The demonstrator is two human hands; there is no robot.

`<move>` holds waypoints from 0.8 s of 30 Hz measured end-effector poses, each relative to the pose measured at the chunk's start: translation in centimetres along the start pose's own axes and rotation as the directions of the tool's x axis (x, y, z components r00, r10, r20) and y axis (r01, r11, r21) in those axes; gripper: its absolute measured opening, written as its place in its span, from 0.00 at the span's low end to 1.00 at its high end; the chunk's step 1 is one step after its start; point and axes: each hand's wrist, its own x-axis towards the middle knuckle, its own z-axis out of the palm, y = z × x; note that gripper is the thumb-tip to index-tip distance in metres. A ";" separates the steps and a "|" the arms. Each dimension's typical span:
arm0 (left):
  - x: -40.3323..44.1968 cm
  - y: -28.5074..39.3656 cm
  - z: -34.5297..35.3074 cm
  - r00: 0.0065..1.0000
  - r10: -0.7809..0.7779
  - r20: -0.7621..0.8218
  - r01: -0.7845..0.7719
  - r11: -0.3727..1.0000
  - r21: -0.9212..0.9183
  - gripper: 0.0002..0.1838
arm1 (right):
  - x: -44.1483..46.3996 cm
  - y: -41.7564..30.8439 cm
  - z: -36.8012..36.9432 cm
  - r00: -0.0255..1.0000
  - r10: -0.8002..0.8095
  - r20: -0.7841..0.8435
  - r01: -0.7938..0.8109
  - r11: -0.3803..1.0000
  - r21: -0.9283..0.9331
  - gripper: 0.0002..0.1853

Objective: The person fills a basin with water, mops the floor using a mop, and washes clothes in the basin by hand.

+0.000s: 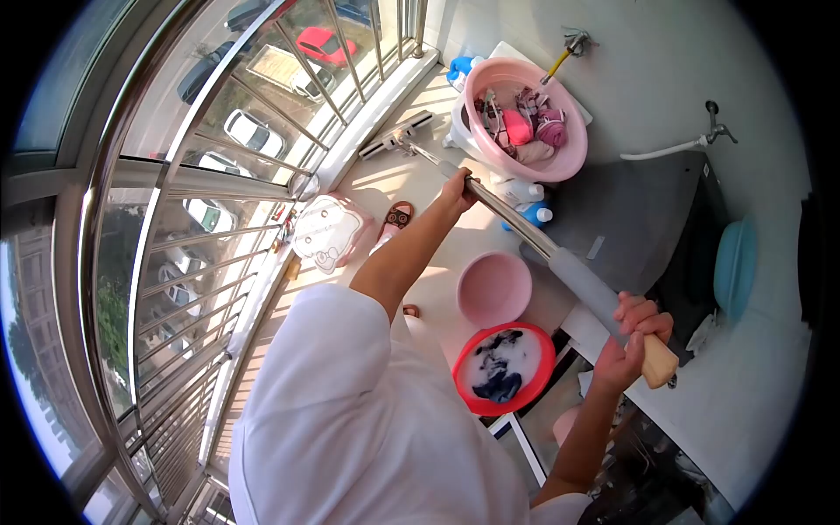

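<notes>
A long-handled mop (516, 220) runs slantwise across the view, with a metal pole and a grey grip sleeve. My left hand (458, 190) is wrapped round the upper part of the pole, nearer the mop head. Close to the tan handle end, my right hand (634, 341) is closed round the grip. The wide, flat mop head (396, 136) is down at the floor beside the window-side ledge; its underside is hidden. Below the pole are a pink basin (494, 289) and a red basin (458, 385) with dark cloth in sudsy water.
A large pink tub (573, 149) of clothes stands by the wall, with bottles (529, 214) below it. A white-and-pink stool (328, 229) is by the railing (210, 188). Two taps (719, 127) project from the wall. A dark panel (604, 219) and teal basin (735, 267) are at right.
</notes>
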 end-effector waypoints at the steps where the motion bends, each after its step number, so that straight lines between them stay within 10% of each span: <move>1: 2.0 -0.3 -2.7 1.000 0.010 -0.025 -0.007 0.995 0.100 0.08 | -3.5 1.5 -0.3 0.996 -0.044 0.071 0.042 0.999 0.026 0.12; 5: 0.1 -7.1 -9.2 0.993 0.056 -0.108 -0.016 0.940 0.341 0.09 | -14.5 0.7 -3.6 0.957 0.085 -0.276 -0.071 0.996 0.057 0.13; 17: -16.4 -30.3 -18.8 0.918 -0.275 -0.287 0.392 0.751 0.532 0.08 | -32.3 -16.0 -15.0 0.834 0.176 -0.524 -0.309 0.934 -0.178 0.10; 24: -18.1 -29.5 -15.1 0.901 -0.332 -0.280 0.434 0.661 0.612 0.08 | -32.8 -17.3 -14.7 0.858 0.096 -0.505 -0.235 0.947 -0.219 0.15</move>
